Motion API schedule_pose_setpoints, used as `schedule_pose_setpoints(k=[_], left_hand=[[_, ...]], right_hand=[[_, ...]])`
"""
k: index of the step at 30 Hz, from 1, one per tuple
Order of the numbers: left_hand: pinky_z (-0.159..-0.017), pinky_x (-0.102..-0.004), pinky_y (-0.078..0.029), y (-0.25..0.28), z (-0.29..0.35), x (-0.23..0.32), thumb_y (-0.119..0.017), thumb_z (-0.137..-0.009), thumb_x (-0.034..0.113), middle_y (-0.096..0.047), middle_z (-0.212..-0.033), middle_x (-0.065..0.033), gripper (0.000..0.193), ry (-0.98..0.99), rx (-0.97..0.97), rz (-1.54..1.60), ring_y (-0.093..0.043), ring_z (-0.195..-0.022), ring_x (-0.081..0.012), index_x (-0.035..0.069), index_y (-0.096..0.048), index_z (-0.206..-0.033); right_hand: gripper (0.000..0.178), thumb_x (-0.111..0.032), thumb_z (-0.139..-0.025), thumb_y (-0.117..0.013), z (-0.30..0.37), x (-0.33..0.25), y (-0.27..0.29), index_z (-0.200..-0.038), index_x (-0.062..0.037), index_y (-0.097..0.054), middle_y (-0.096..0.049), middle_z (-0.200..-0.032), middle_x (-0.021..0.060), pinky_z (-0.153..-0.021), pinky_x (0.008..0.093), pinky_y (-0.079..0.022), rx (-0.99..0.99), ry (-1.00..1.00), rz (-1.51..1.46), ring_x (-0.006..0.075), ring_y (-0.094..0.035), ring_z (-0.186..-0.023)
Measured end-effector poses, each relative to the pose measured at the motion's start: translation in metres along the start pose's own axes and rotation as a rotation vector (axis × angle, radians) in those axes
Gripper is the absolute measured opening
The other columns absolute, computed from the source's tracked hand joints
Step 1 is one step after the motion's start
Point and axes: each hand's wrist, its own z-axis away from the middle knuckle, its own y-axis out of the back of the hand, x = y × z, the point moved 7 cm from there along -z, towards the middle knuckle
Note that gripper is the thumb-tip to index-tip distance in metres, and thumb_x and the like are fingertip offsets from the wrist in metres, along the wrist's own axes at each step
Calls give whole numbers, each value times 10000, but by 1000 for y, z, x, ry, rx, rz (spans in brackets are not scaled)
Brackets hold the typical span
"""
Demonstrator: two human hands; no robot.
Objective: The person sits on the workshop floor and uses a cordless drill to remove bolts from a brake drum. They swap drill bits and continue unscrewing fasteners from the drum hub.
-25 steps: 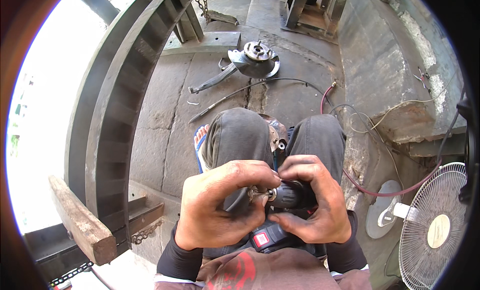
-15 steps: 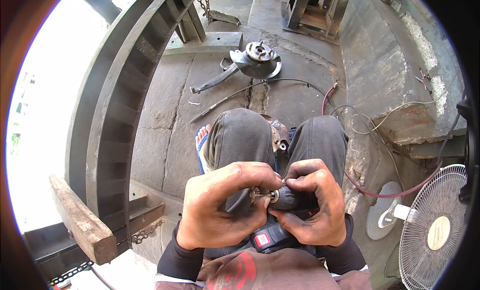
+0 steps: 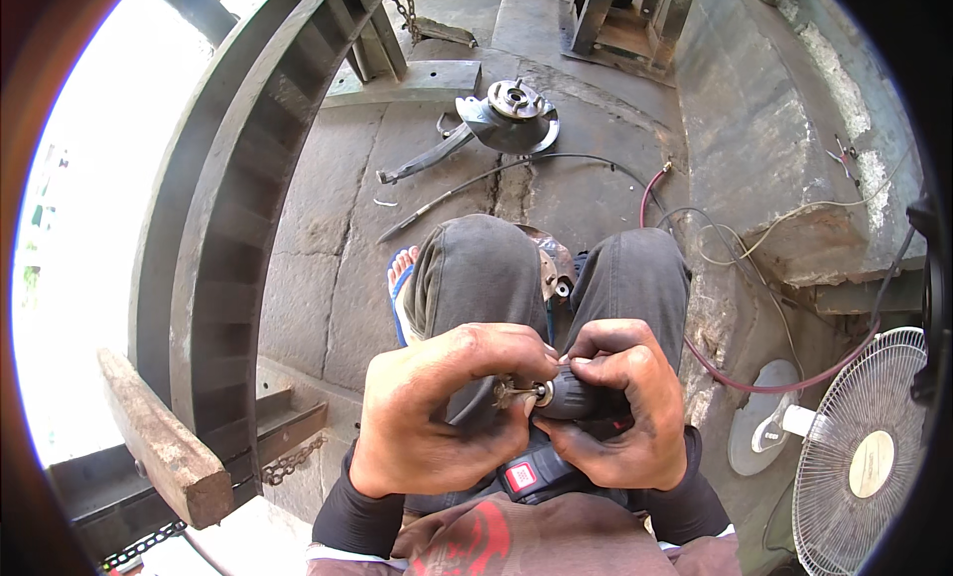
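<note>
Closely, two bare hands meet at the nose of a cordless drill

From my remote seat, I look down on a seated person's lap. Across it, between the hands, lies a dark cordless drill [image 3: 544, 464], its chuck [image 3: 572, 392] pointing to the left. A small wire brush [image 3: 504, 388] with pale, splayed bristles sits in front of the chuck, its metal shank at the chuck's mouth.

The right hand [image 3: 647, 407] has its grip around the chuck, fingertips on top and thumb below. The left hand [image 3: 409, 409] curls finger and thumb about the brush, tips close to the shank; I cannot tell whether that grip presses on it. The two forefingers nearly meet above the chuck.

Beyond the grey-trousered knees, I see a wheel hub [image 3: 515, 101] with a curved metal shield, on the stained concrete floor [image 3: 308, 228]. A black hose [image 3: 472, 182] runs just in front of it. To the right stands a white fan [image 3: 871, 464]; to the left, a weathered wooden block [image 3: 164, 442] beside steel beams [image 3: 223, 218].
</note>
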Motion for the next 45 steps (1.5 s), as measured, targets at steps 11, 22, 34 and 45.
schedule_pose_setpoints(k=[11,22,34,45], left_hand=[[-1049,-397,-554,-18,21,-37,-1005,-717,177,-654,-1256,-142,872,316,83,452,-668,-1216,-254,-54,-535,-1414],[-839,-331,-578,-28,27,-33,-1036,-664,333,-746,-1060,-149,612,124,178,-9,-724,-994,-224,-13,-775,-1096],[-853,-339,-582,-11,24,-47,-996,-685,461,-757,-1058,-125,714,109,105,33,-730,-970,-213,-8,-749,-1164],[-765,-272,-568,-39,41,-40,-1027,-722,313,-734,-960,-53,591,327,275,-25,-687,-877,-109,-24,-705,-1086]], right_hand=[[608,-179,-755,-863,1,8,12,-1286,12,-638,-653,-1308,250,-929,412,-597,-201,-166,64,372,-707,-1143],[534,-236,-727,-871,9,13,10,-1153,29,-688,-733,-1063,208,-834,416,-617,-191,-8,170,375,-752,-934],[540,-149,-692,-856,4,12,-2,-1165,36,-674,-729,-1093,216,-867,431,-618,-218,23,189,392,-747,-968],[617,-408,-809,-875,16,8,-2,-1171,43,-660,-712,-1038,190,-817,449,-587,-196,81,452,359,-728,-907]])
